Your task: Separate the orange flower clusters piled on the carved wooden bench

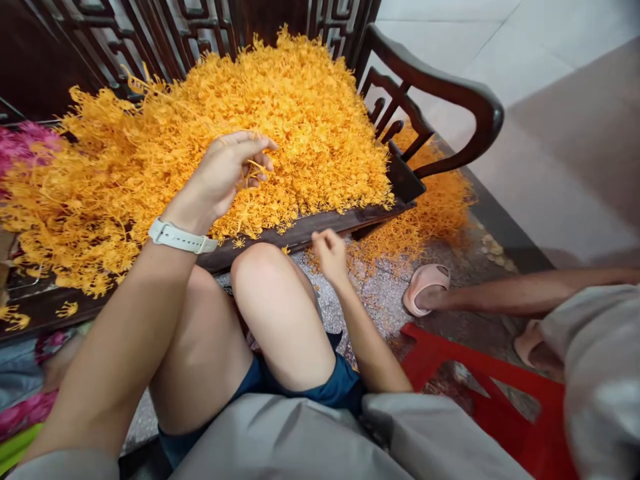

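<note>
As left hand [226, 165] holds yellow strands [258, 166], yellow pile [300, 120] lengthwise along bench [305, 231]

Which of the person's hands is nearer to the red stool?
Right. The right hand is beside the knees, on the same side as the red stool; the left hand is over the yellow pile, farther from it.
</note>
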The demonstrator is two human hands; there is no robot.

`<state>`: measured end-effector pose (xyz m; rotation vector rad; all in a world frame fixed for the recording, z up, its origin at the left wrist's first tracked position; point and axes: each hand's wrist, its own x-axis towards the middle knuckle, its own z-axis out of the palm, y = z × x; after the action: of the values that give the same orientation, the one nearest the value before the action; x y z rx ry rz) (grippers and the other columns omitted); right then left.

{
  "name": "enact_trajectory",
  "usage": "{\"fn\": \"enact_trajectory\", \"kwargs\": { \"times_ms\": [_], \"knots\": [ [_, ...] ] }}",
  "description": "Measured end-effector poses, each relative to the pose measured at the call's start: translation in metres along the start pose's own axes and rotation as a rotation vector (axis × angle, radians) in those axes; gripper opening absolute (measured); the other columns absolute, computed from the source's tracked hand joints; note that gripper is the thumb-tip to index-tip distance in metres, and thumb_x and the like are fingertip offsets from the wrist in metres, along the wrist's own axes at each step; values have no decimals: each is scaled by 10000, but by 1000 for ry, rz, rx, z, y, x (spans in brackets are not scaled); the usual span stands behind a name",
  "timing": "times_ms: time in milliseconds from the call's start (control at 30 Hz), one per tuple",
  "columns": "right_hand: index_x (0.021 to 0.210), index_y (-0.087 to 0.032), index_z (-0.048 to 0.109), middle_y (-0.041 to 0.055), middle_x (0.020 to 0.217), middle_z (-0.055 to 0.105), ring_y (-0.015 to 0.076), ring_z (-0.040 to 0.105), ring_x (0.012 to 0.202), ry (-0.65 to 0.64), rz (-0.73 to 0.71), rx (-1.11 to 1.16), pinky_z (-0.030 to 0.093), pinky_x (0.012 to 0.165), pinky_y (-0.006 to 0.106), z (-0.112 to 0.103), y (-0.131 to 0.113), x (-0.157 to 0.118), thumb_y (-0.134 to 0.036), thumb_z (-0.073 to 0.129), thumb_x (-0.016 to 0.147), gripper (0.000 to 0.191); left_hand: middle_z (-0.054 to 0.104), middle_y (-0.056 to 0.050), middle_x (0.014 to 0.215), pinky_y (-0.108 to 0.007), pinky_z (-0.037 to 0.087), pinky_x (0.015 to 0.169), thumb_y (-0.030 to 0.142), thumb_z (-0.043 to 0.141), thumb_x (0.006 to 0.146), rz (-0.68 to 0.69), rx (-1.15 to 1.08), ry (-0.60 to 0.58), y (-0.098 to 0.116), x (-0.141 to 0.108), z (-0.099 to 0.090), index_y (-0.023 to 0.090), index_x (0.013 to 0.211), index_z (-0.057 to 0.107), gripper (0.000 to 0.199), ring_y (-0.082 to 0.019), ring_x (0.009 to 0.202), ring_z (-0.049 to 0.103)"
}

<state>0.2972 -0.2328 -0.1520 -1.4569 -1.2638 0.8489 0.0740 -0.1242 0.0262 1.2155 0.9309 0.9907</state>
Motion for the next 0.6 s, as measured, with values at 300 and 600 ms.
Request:
{"fn": "enact_trajectory", "kwargs": {
  "times_ms": [300,600],
  "knots": [
    [1465,-267,657,-68,680,546,145,401,627,-384,151,238,391,680,290,23,17,-20,-239,585,837,633,692,17,782,-235,431,606,341,753,961,-13,51,-40,3,-3,-4,233,925,779,117,-97,678,576],
    [1176,-216,724,46,1044,787,213,719,997,-227,196,392,529,985,383,37,23,-24,-400,795,868,365,695,-6,808,-232,435,624,314,741,957,-15,57,-41,1,0,-5,219,912,785,114,-106,756,583]
  ]
}}
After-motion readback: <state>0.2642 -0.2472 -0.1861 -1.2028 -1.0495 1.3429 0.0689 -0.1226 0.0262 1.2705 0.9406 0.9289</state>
